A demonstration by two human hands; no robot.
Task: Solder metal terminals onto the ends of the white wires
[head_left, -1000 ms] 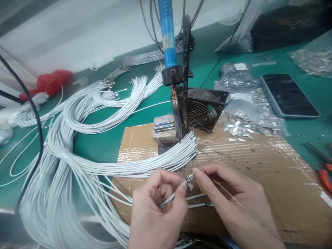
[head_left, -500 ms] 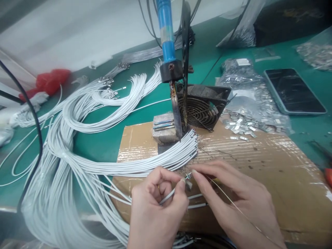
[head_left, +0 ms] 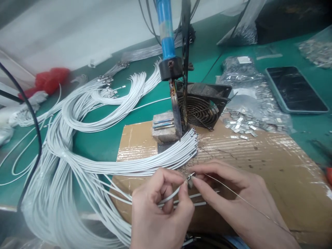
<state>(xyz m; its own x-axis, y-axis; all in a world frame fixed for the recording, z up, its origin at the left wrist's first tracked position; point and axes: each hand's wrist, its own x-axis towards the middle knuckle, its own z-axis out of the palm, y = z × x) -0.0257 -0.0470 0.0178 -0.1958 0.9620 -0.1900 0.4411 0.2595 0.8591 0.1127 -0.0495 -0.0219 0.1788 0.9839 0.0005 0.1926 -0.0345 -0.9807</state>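
Note:
My left hand [head_left: 163, 204] is closed, thumb and forefinger pinching a white cable [head_left: 169, 197] near its end. At the cable's tip is a small metal connector [head_left: 191, 175], which the thumb and forefinger of my right hand [head_left: 228, 193] pinch from the other side. A thin wire [head_left: 241, 199], resembling solder wire, runs from under my right fingers back across that hand. How the cable end sits against the connector is mostly hidden by fingertips. Just beyond my hands, a bundle of white cables [head_left: 155, 162] lies with its ends fanned out.
A soldering iron [head_left: 167, 38] hangs tip-down above a block [head_left: 164, 133] on cardboard [head_left: 272, 173]. Behind it leans a black fan [head_left: 204, 107]. Loose connectors [head_left: 240, 124], a plastic bag [head_left: 249, 86] and a phone [head_left: 297, 90] lie right; coiled cables [head_left: 85, 121] spread left.
My fingertips have drawn closer together around the connector, the left hand shifting slightly right. Right thumb and forefinger now meet on the connector. The iron and cable bundles stay put.

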